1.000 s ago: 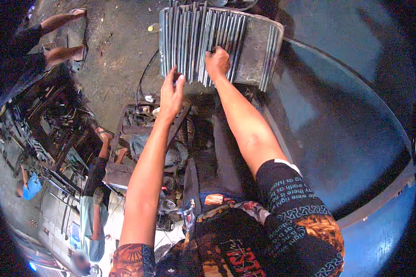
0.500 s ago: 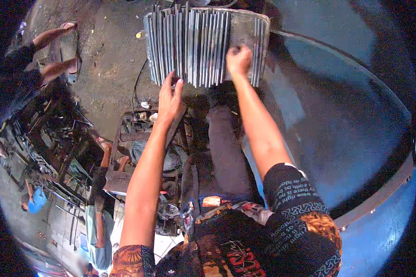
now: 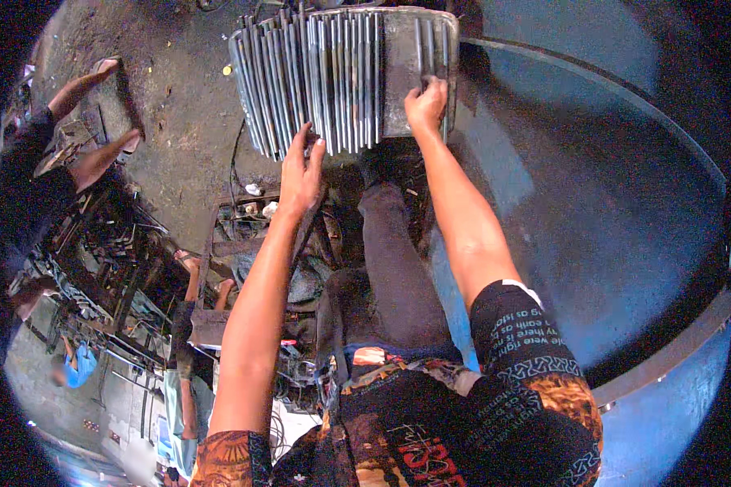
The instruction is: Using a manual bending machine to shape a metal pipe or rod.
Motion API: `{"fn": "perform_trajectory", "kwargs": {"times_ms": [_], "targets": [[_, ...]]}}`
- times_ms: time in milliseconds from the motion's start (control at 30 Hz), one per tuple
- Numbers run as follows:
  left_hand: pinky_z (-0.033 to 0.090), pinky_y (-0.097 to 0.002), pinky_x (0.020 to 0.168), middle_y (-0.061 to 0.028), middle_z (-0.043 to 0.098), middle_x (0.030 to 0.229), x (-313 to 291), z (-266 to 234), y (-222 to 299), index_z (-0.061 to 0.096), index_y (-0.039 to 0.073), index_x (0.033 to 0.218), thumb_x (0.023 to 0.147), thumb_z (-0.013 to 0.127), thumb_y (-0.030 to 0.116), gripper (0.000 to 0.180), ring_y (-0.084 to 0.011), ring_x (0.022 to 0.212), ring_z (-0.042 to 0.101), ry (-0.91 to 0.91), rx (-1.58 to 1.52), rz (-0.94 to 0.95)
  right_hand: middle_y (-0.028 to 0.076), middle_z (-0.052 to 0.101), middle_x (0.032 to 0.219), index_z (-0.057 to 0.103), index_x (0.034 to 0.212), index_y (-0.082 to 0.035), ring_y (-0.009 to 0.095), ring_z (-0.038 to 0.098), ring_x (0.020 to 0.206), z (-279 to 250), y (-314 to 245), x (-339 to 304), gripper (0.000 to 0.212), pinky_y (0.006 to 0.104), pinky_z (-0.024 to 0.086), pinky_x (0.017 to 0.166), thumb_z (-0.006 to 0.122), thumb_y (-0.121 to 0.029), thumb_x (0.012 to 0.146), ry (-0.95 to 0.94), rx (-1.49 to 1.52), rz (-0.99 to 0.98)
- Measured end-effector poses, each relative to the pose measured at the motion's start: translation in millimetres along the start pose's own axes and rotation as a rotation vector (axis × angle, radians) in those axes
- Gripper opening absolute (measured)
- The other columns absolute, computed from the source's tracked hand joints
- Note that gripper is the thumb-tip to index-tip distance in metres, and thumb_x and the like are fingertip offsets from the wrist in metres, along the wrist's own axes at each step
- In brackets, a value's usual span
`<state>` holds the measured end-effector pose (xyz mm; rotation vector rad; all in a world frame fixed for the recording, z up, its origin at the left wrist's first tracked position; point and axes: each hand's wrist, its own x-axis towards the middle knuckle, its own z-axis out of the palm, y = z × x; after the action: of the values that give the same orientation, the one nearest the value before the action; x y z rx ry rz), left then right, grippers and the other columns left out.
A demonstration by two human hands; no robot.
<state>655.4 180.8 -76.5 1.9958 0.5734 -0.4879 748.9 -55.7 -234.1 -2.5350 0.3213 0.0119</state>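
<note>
Metal rods (image 3: 343,81): main row packed side by side, just beyond the left hand and leftward of the right hand; ends uneven; by my judgement this larger share is what is left.
Right-end rods (image 3: 419,47): about three, beyond and beside the right hand, apart from the main row; I judge this the share done, a small one.
Right hand (image 3: 427,105): fingers curled, seemingly clamped on lower ends of right-end rods, which it hides; exact count cannot be told.
Left hand (image 3: 302,174): fingers parted, nothing seen in them; near the main row's lower ends; contact cannot be told; hands well apart.
Tray (image 3: 400,89): under both groups; grey surface shows between them, just left of the right hand.
Blue-grey curved surface (image 3: 560,243): rightward of the right hand; its rim (image 3: 593,84) runs near the tray, limiting room there.
Scrap heap (image 3: 97,243): well left of the left hand; co-worker's legs near it.
</note>
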Motion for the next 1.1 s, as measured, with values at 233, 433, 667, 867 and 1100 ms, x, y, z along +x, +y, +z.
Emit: {"fn": "perform_trajectory", "kwargs": {"times_ms": [233,433,667,867,1100], "targets": [[0.042,-0.0387,0.100,-0.0237,0.060,0.121,-2.5,-11.8,-14.1,0.044,-0.002,0.137,0.098,0.052,0.034,0.054,-0.0325,0.113,0.059,0.012,0.006,-0.041,0.024,0.064,0.107,0.064,0.106,0.004,0.041,0.058,0.106,-1.4,-11.0,6.8,0.034,0.0455,0.046,0.092,0.071,-0.017,0.080,-0.318,-0.100,0.182],[0.040,-0.0365,0.101,-0.0208,0.061,0.122,-10.0,-28.8,-0.2,0.044,0.001,0.139,0.099,0.048,0.036,0.054,-0.0296,0.113,0.058,0.003,-0.008,-0.067,0.027,0.068,0.093,0.070,0.100,0.004,0.042,0.066,0.090,-28.5,-17.9,19.7,0.029,0.0458,0.051,0.084,0.069,-0.015,0.078,-0.292,0.028,0.195],[0.046,-0.0376,0.096,-0.0208,0.061,0.122,-45.2,-84.6,37.8,0.053,0.002,0.132,0.097,0.053,0.028,0.044,-0.0285,0.111,0.061,0.138,-0.081,-0.005,0.020,0.071,0.097,0.062,0.117,0.007,0.026,0.068,0.089,-116.8,-96.7,-2.2,0.036,0.0365,0.052,0.083,0.062,-0.017,0.090,-0.599,0.306,0.118],[0.044,-0.0352,0.098,-0.0177,0.065,0.117,-110.2,-156.6,69.9,0.055,0.002,0.130,0.099,0.049,0.026,0.039,-0.0259,0.111,0.062,0.397,-0.080,0.064,0.024,0.066,0.112,0.062,0.118,0.005,0.033,0.064,0.108,-166.5,-200.6,-38.3,0.035,0.0367,0.047,0.094,0.058,-0.015,0.090,-0.618,0.430,-0.199],[0.047,-0.0326,0.094,-0.0162,0.065,0.116,-246.8,-237.0,51.0,0.055,0.002,0.130,0.099,0.052,0.017,0.035,-0.0233,0.106,0.063,0.819,-0.210,0.077,0.021,0.069,0.091,0.065,0.104,0.002,0.032,0.069,0.080,-226.5,-354.5,-123.2,0.024,0.0376,0.053,0.072,0.066,-0.015,0.087,-0.824,0.490,-0.689]]}}
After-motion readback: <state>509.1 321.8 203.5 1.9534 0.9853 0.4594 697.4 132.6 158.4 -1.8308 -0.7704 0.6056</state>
